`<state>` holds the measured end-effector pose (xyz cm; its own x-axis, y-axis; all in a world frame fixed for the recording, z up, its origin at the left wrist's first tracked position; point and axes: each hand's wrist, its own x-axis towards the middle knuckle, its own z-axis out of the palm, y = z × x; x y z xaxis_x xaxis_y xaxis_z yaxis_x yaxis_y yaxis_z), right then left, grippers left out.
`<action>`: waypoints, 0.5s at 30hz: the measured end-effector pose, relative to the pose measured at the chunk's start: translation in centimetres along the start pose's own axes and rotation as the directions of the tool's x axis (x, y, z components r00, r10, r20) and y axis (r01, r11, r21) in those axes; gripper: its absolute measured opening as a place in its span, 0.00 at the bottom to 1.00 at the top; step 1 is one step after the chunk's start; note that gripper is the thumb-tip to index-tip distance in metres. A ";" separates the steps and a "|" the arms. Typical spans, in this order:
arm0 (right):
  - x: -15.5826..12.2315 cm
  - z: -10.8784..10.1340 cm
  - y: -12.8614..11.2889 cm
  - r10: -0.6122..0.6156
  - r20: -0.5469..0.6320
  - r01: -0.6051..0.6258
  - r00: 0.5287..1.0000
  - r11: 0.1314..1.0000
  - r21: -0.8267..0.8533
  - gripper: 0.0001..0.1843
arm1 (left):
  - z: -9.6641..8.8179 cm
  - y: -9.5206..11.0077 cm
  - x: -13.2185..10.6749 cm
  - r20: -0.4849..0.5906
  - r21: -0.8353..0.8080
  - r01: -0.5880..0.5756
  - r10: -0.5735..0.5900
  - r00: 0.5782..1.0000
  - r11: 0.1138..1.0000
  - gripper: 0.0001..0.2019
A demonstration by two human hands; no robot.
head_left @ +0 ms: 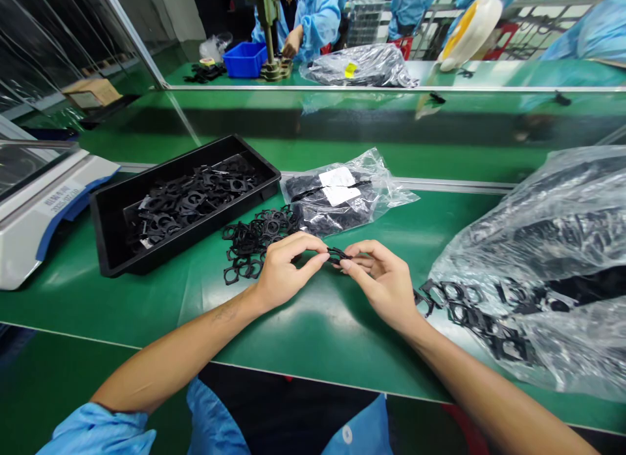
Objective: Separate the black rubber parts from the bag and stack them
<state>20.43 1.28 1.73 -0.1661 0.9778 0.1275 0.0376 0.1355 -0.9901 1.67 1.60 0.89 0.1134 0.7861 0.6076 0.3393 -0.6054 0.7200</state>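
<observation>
My left hand (286, 269) and my right hand (384, 282) meet over the green table (313, 324), and both pinch one small black plastic ring part (337, 255) between their fingertips. Just behind my left hand lies a loose pile of the same black parts (252, 243). A black tray (110, 236) holding several more parts stands further left. Behind my hands lies a small clear bag of parts (342, 194) with a white label.
A large clear bag (548, 259) spilling black parts fills the right side. A white and blue weighing scale (34, 201) stands at the far left. Across a second green table, people in blue coats work near a blue bin (244, 58) and another bag (362, 65).
</observation>
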 end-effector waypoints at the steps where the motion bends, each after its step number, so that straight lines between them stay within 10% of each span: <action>1: 0.0 0.0 0.0 -0.005 -0.003 0.005 1.000 1.000 -0.006 0.17 | 0.0 0.0 0.0 0.005 -0.006 0.016 -0.016 1.000 1.000 0.03; 15: -0.2 0.0 -0.3 -0.045 -0.023 0.043 0.999 0.997 -0.056 0.15 | 0.3 -0.1 -0.1 0.028 -0.161 0.188 -0.186 0.982 0.969 0.03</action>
<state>20.44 1.00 2.01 -0.1451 0.9742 0.1729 0.0858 0.1865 -0.9787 1.89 1.60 0.66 0.0748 0.8883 0.4532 0.1999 -0.4586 0.8659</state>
